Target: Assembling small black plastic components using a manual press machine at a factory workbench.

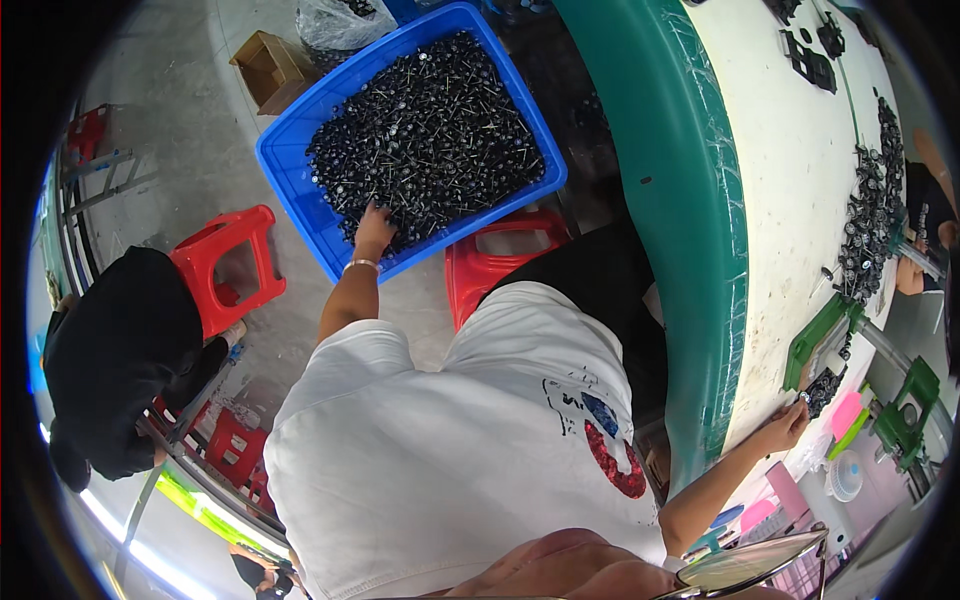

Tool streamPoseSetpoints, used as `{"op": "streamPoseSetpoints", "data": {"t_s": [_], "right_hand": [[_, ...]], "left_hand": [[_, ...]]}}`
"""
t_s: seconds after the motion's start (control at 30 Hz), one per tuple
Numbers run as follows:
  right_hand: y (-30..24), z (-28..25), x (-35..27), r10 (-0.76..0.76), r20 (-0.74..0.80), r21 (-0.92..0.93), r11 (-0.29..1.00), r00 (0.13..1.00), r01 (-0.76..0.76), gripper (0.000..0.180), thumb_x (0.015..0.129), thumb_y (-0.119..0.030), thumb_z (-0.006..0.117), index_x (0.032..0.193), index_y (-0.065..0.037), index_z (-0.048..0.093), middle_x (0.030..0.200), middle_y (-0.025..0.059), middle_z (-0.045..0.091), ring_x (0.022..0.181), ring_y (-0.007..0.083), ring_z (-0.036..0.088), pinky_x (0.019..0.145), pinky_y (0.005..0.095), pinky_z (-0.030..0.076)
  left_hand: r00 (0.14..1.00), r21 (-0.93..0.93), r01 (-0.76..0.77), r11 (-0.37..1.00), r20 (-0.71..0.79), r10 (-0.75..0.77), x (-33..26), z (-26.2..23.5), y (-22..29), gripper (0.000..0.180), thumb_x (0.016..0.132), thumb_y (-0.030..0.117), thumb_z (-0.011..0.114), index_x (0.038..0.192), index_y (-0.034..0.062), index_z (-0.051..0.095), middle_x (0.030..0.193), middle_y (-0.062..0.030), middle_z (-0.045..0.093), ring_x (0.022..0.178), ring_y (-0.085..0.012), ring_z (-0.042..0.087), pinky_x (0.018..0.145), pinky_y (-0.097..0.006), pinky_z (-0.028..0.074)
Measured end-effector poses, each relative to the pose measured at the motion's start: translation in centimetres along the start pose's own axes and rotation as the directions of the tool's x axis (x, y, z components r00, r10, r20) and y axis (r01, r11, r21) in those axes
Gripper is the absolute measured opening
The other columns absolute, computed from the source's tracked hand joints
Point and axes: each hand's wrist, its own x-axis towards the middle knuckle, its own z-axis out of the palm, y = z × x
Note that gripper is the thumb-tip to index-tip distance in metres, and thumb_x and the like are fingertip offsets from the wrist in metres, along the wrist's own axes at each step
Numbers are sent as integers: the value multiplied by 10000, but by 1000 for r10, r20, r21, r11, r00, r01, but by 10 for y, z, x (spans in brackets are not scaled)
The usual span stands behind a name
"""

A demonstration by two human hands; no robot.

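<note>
On the left, my left hand point(375, 232) reaches over the near rim of a blue plastic bin point(288, 190). Its fingers are drawn together at the edge of a heap of small black parts with thin metal pins point(430, 130); what they hold, if anything, is too small to make out. Over on the right, my right hand point(785, 430) is at the white tabletop point(790, 220), beside a green clamp-like fixture point(815, 340). Its fingertips pinch at a small black part point(806, 398), next to a little cluster of similar pieces point(826, 388).
A long pile of black parts point(868, 220) lies along the table's far side. Green padding point(690, 200) covers the table's near edge. Red stools point(232, 262) and a cardboard box point(270, 70) stand on the floor. A person in black point(120, 360) is at the left; another person's arm point(910, 275) shows at the right.
</note>
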Motion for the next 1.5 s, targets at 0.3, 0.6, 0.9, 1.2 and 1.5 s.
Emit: {"op": "streamPoseSetpoints", "data": {"t_s": [0.3,0.6,0.9,1.2,1.5], "right_hand": [[11,1,8,-64,-1,-234,970,998,62,215,923,-192,616,995,1,676,822,11,623,695,76,539,594,192,429],[14,-8,12,-128,65,-484,863,990,144,268,928,-199,579,1063,19,657,992,79,677,893,173,612,829,287,469],[24,-16,12,-108,52,-394,911,993,120,274,923,-217,597,1030,27,664,969,91,681,858,181,621,793,290,482],[-14,27,-3,-207,50,-390,897,977,210,201,891,-172,606,972,-7,686,818,109,684,693,169,601,678,278,477],[-7,4,-11,-127,-30,-201,972,992,118,146,869,-230,623,943,-125,694,666,47,623,583,145,573,566,293,444]], "left_hand": [[940,391,-324,862,233,247,88,-29,153,660,797,313,685,1397,306,411,1565,-35,173,1443,-285,140,1054,-628,268],[996,475,-60,878,85,22,55,-21,46,421,882,130,524,1277,272,535,1494,40,310,1425,-319,185,1002,-651,294],[985,152,95,984,127,-115,51,-31,-21,361,837,169,547,1191,179,616,1374,-140,469,1182,-355,532,955,-422,463],[964,-541,-261,800,-104,245,77,-9,115,421,755,112,721,1160,29,640,1037,-143,681,938,-209,648,855,-297,478],[397,-426,-905,20,-824,404,-106,-280,427,176,935,50,560,1083,4,644,1003,-48,634,883,-119,611,799,-229,483]]}}
